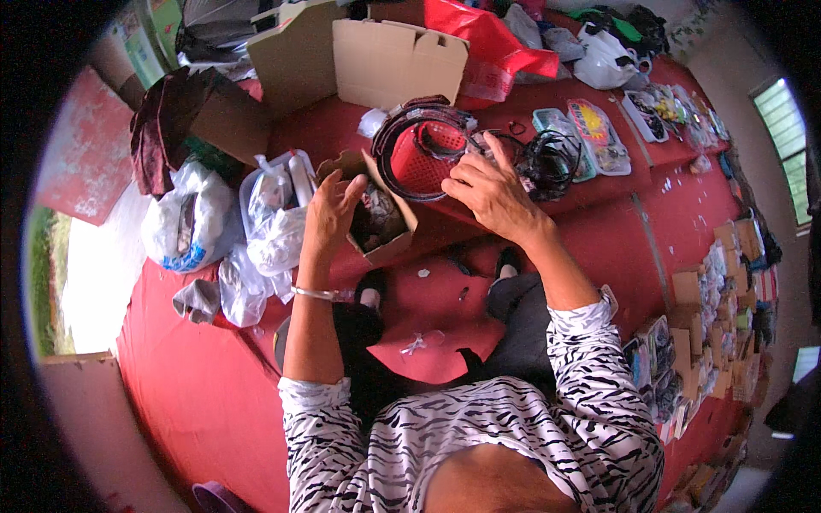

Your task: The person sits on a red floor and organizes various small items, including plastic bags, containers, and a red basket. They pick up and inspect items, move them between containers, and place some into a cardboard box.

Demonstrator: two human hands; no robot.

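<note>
My left hand (pixel 333 205) is raised at the left rim of a small open cardboard box (pixel 398 239), its fingers apart and nothing visible in them. Inside that box lie dark and pale items too jumbled to name. Over the right side of a red perforated basket (pixel 419 167) hangs my right hand (pixel 496 184), its fingers curled and the index finger raised; what they hold, if anything, is hidden. A dark coiled band (pixel 386 154) circles the basket's rim. Just right of my right hand sits a bundle of thin black cords (pixel 552 158).
Plastic bags (pixel 192 218) and a white tub (pixel 252 201) stand at the left. Large cardboard flaps (pixel 393 64) rise behind the basket. Trays of small goods (pixel 611 150) lie at the right, with several small boxes (pixel 688 338) farther along the red cloth (pixel 581 248).
</note>
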